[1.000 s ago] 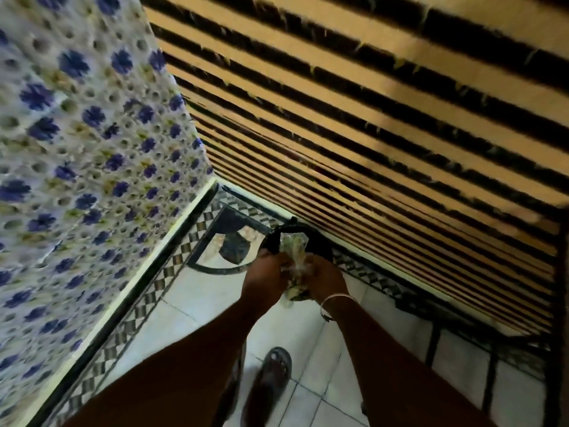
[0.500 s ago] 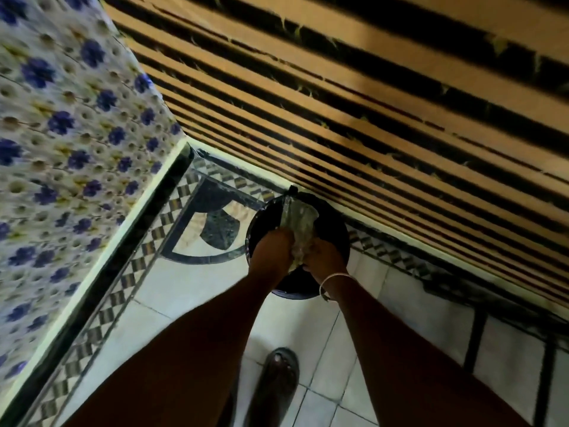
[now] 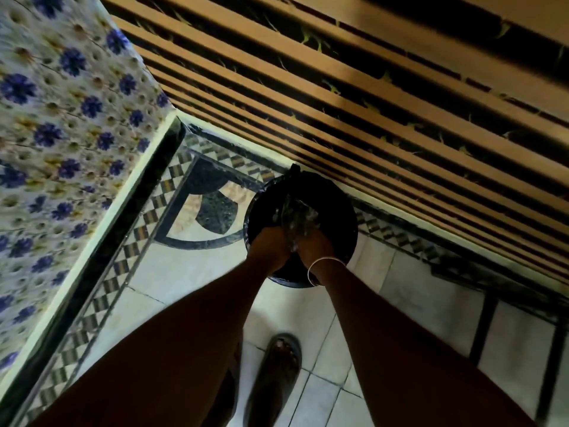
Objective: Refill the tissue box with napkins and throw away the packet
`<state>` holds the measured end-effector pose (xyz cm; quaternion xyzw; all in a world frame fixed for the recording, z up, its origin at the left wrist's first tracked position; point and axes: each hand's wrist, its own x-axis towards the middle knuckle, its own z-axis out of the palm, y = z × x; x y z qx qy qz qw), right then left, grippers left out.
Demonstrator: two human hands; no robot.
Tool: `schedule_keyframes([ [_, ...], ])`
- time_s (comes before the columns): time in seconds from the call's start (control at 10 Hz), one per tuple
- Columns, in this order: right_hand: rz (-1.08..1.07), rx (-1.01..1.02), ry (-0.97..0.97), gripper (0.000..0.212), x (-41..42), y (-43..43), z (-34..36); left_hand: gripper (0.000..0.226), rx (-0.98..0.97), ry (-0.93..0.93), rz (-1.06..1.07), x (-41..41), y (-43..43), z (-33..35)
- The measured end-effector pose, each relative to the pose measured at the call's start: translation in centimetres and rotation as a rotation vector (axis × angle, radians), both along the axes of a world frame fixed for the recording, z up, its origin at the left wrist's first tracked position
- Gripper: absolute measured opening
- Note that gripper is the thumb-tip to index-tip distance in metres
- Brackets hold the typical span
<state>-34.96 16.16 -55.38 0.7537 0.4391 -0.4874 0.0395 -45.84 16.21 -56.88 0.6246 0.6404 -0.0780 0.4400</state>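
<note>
A round black bin [image 3: 338,204] stands on the tiled floor against the striped wall. Both my hands reach down into its mouth. My left hand [image 3: 269,245] and my right hand [image 3: 317,245] are pressed together around a crumpled clear plastic packet [image 3: 300,217], which sticks up between them inside the bin's rim. A thin bangle sits on my right wrist. The tissue box is not in view.
A surface covered in blue-flowered cloth [image 3: 61,124] runs along the left. A wall of tan and black stripes [image 3: 400,103] rises behind the bin. My sandalled foot [image 3: 277,374] stands on the pale floor tiles, below the bin.
My hands have gone down with the packet from above the bin's rim into its mouth. The view has moved closer to the bin.
</note>
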Motion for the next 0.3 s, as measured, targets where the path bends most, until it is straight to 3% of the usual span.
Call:
schedule_keyframes([
  [0.3,-0.257,0.143,0.144,0.03,-0.4,-2.6,7.2,0.024,0.196,-0.286,0.282,-0.8,-1.5,8.5],
])
